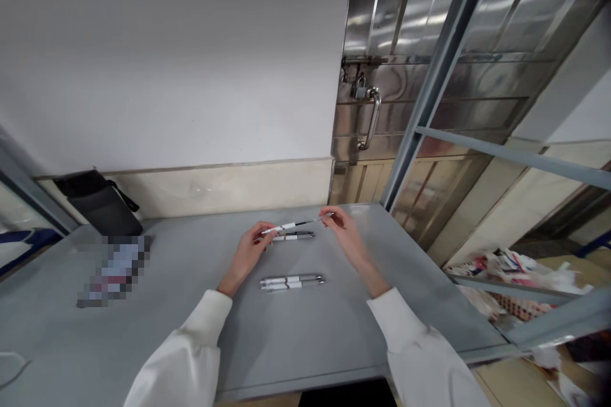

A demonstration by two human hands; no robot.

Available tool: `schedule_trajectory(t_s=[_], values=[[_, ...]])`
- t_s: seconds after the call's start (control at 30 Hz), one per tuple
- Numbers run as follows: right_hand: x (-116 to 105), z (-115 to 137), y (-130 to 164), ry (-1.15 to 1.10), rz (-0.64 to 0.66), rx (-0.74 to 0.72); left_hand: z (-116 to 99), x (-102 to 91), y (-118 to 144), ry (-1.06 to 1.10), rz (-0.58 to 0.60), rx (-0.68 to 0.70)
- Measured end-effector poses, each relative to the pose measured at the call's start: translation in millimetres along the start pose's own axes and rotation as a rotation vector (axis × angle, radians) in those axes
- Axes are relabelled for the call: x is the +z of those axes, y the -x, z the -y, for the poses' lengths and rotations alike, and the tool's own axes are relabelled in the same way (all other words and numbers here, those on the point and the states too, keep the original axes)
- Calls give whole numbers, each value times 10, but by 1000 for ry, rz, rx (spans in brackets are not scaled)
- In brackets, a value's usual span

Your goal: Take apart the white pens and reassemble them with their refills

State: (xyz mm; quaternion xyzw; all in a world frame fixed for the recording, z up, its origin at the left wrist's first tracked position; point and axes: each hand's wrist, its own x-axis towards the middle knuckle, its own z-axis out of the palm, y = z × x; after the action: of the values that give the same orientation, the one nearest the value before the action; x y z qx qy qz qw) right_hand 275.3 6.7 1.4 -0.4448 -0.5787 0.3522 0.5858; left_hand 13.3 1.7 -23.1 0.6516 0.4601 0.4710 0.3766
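Both hands share one pen (296, 224) above the grey surface (191, 305): the left hand (251, 253) pinches its white barrel end, the right hand (344, 234) nips the thin dark tip end. Held so lightly at its ends, the pen could slip and drop onto the pen (292, 236) lying just beneath. Its long axis runs left to right, tip toward the right and tilted slightly up.

Soft, even light; glare on the steel door (429, 25); edges bend outward.
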Motion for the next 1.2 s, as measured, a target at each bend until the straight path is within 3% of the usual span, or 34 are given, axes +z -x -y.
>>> schedule_trajectory(t_s=[0.53, 0.97, 1.2], values=[[189, 104, 162, 10, 235, 1, -32, 37, 22, -19, 93, -19], [199, 0, 148, 19, 219, 105, -90, 74, 46, -25, 104, -16], [163, 19, 140, 32, 256, 13, -108, 60, 52, -16, 87, -21]])
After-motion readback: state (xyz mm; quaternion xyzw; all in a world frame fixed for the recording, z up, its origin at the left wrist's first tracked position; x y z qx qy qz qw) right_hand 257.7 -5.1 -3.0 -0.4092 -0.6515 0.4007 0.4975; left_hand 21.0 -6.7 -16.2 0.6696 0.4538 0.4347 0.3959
